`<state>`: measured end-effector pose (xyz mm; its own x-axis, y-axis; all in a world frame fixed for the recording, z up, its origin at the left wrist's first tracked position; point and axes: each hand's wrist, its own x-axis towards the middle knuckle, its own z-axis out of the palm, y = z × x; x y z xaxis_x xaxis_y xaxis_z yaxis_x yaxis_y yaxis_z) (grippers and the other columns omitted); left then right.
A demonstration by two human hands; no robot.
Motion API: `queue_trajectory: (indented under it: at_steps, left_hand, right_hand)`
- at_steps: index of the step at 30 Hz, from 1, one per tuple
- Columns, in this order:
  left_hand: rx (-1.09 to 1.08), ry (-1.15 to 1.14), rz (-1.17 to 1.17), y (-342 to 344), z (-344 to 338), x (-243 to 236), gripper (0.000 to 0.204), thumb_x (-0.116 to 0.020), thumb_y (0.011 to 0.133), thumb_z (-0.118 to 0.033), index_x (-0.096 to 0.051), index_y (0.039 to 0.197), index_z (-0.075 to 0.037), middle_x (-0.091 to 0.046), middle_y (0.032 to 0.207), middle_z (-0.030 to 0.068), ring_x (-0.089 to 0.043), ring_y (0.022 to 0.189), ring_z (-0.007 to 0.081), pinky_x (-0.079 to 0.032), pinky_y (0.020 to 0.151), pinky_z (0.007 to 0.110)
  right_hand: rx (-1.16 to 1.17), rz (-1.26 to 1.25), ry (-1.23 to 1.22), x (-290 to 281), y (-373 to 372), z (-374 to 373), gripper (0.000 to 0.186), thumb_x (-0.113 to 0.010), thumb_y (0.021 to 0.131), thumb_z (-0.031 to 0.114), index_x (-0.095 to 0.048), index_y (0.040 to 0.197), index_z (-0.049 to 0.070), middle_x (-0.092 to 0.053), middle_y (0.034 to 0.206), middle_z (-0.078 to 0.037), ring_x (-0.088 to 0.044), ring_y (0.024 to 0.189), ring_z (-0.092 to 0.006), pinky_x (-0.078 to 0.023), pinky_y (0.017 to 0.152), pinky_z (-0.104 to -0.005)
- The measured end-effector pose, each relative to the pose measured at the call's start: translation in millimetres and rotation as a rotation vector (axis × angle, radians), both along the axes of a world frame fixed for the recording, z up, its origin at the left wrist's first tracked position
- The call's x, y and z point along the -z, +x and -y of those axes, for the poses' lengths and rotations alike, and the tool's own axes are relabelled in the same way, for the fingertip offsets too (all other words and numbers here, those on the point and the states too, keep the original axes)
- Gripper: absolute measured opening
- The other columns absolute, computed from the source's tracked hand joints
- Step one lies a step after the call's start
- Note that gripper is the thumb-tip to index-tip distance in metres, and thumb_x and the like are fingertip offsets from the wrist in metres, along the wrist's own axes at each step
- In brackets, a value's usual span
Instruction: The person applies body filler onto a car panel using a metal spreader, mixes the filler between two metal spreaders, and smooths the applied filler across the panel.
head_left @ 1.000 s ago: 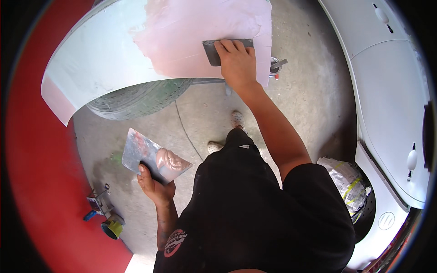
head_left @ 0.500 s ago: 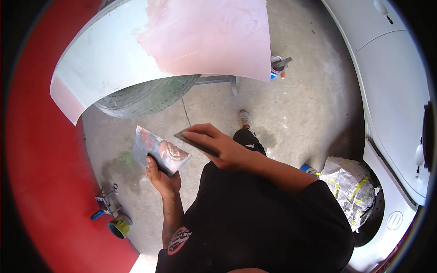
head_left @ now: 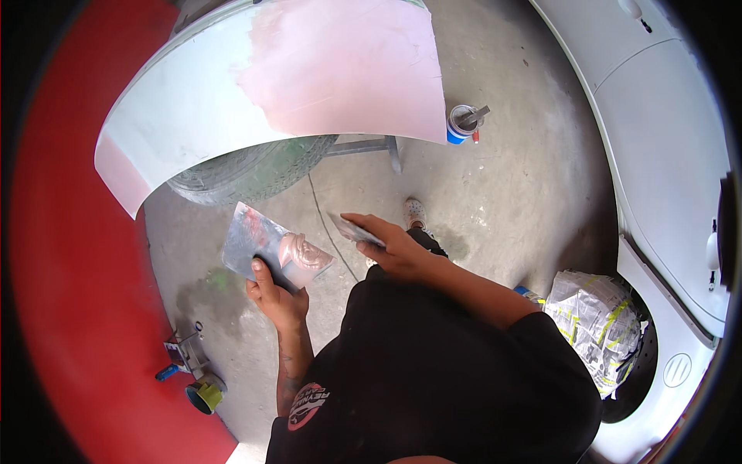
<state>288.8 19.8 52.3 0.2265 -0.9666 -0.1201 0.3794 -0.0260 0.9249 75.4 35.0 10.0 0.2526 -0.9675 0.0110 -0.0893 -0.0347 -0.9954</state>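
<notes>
1. While my left hand (head_left: 280, 298) grips the mixing board (head_left: 272, 249) by its near edge, thumb lying on top and the other fingers curled beneath, I see one blob of pink filler (head_left: 303, 251) sitting on the board's right part, just beyond the thumb tip.
2. My right hand (head_left: 396, 249) has its fingers pinched on one flat spreader (head_left: 354, 229), whose blade points left toward the board; the two tools are near each other but apart.
3. I count one board, one spreader, two hands, both mine.
4. Above the fingers hangs one curved car panel (head_left: 232, 93), pale blue-white at its left, coated in pink filler over its upper right part; it is well clear of both hands.
5. One tyre (head_left: 247, 174) lies under the panel, with a metal stand (head_left: 371, 145) showing beside it.
6. One open can (head_left: 462, 124) with a stick in it stands past the panel's right edge, far from my right fingers.
7. One yellow-lined tin (head_left: 205, 394) and a small clamp-like tool (head_left: 179, 356) sit low on the left, behind my left wrist.
8. Everything rests on a grey concrete floor (head_left: 502, 193), stained and dusty.
9. A red body surface (head_left: 69, 271) curves along the left; a white car (head_left: 665, 155) bounds the right, its wheel wrapped in newspaper masking (head_left: 595, 317).
10. Between the panel's lower edge and my fingers the floor lies open.
</notes>
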Motion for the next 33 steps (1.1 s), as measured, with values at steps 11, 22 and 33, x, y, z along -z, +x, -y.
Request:
queue_trajectory:
  at_steps: [11,22,33]
  left_hand:
    - [-0.195,-0.058,0.258,-3,3,-5,0.051,-0.050,0.097,-0.043,-0.059,0.104,0.006,-0.064,0.096,0.0091,-0.062,0.083,0.0147,-0.051,0.070,0.028]
    - [-0.151,0.072,0.143,-9,-9,6,0.044,-0.054,0.096,-0.039,-0.055,0.111,0.002,-0.061,0.103,0.0074,-0.061,0.090,0.0142,-0.051,0.073,0.027]
    - [-0.087,0.052,0.046,-11,-5,19,0.042,-0.057,0.095,-0.038,-0.053,0.115,-0.001,-0.061,0.106,0.0077,-0.062,0.093,0.0169,-0.052,0.077,0.031]
  right_hand:
    - [0.156,-1.046,-0.437,15,-87,49,0.056,-0.054,0.076,0.001,-0.052,0.131,0.012,-0.057,0.120,-0.009,-0.058,0.099,-0.0308,-0.049,0.082,-0.0418]
    - [0.433,-1.586,-0.705,-27,-186,190,0.043,-0.057,0.079,0.004,-0.062,0.118,0.020,-0.058,0.121,0.006,-0.054,0.110,-0.0178,-0.038,0.089,-0.0408]
    - [0.246,-1.466,-0.570,105,-167,66,0.038,-0.060,0.077,0.009,-0.061,0.115,0.012,-0.058,0.115,-0.001,-0.054,0.106,-0.0233,-0.038,0.086,-0.0450]
